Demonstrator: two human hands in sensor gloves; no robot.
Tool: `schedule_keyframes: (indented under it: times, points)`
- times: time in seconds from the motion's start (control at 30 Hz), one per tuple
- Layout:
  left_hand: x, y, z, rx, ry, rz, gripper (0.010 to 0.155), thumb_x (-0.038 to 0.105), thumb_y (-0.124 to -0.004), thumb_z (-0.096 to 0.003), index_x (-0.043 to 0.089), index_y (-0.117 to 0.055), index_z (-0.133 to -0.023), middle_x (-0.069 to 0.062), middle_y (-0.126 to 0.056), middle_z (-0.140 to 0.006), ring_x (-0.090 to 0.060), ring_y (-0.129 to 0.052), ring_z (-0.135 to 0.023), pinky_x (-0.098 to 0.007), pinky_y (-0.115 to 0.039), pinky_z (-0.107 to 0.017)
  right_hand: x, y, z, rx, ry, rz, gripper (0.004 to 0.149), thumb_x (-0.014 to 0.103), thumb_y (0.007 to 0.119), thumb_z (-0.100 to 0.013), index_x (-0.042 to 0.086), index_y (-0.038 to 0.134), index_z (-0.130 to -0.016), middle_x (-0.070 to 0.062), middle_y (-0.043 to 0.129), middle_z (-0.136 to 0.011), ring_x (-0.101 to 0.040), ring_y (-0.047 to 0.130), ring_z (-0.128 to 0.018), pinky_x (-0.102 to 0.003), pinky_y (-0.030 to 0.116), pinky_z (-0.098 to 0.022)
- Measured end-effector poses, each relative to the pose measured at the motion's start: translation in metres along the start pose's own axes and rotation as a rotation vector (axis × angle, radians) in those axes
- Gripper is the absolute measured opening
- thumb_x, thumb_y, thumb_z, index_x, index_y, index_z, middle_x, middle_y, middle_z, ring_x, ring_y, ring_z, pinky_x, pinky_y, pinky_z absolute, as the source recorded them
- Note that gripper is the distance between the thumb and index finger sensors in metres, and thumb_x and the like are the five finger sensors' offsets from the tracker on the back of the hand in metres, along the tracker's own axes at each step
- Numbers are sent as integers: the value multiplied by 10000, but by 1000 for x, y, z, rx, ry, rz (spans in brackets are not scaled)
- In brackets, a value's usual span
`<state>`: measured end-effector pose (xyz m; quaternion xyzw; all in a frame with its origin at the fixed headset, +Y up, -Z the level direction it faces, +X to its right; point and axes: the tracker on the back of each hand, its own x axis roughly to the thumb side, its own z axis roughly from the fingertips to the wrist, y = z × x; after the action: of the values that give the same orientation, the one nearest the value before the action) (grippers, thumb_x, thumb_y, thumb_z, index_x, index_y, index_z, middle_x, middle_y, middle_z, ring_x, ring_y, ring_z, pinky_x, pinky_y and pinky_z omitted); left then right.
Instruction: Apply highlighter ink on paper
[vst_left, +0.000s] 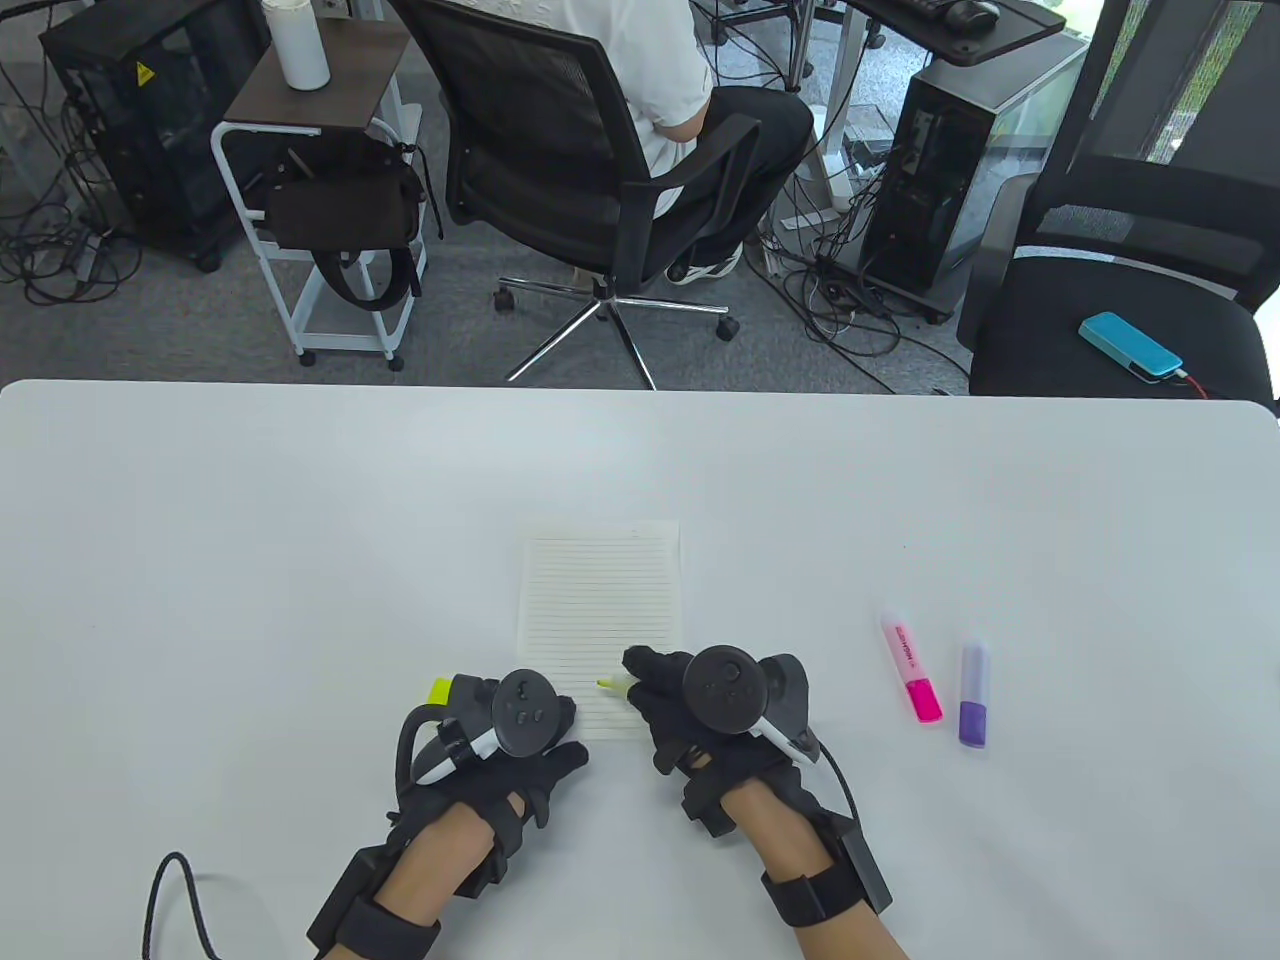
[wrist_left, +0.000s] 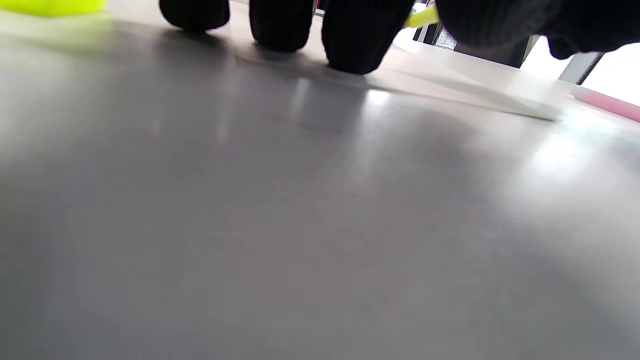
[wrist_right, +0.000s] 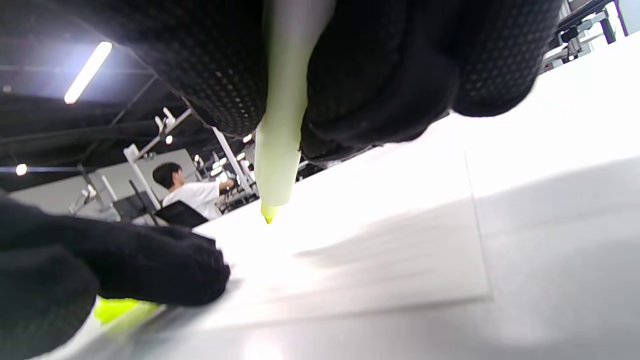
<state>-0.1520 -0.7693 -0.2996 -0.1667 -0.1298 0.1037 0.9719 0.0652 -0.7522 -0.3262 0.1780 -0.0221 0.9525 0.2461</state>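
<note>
low in the frame, the right hand (vst_left: 700, 705) gripped the yellow highlighter (wrist_right: 278, 150), tip over the lined paper (vst_left: 600, 620); the left hand (vst_left: 500, 740) pressed the paper's lower left corner, holding a yellow cap (vst_left: 440, 689).

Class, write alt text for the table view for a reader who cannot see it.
A gloved right hand holds an uncapped yellow highlighter with its tip over the lower part of a lined sheet on a white table. The left hand rests at the sheet's lower left edge, beside a yellow cap. Pink and purple highlighters lie capped to the right.
</note>
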Motion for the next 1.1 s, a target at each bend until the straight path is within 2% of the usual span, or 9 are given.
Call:
schedule_keyframes:
  times: [0.6,0.97,1.1]
  points:
    - [-1,-1,0,-43,3,32,677,602,-646,-459,292,-625,-1059,-63,-466,-1168,-499,-490,-1027,-683,-383,-704,5,9,-2,41,14,42,423,301,900,-455,183,887,-862,-167,988,-657,-303,984,-333,-570,792,-484]
    - [-1,-2,0,-74,5,40,690,605,-639,-461,292,-582,-1072,-64,-404,-1177,-496,-446,-1034,-678,-376,-707,8,5,0,79,43,10,389,303,922,-440,151,937,-798,-177,1021,-573,-286,983,-244,-554,823,-446]
    - [-2,-2,0,-78,3,39,692,606,-638,-461,294,-572,-1075,-62,-394,-1178,-495,-438,-1035,-676,-381,-708,8,5,2,35,36,-5,395,310,906,-450,151,927,-812,-170,1015,-584,-283,983,-258,-555,818,-452]
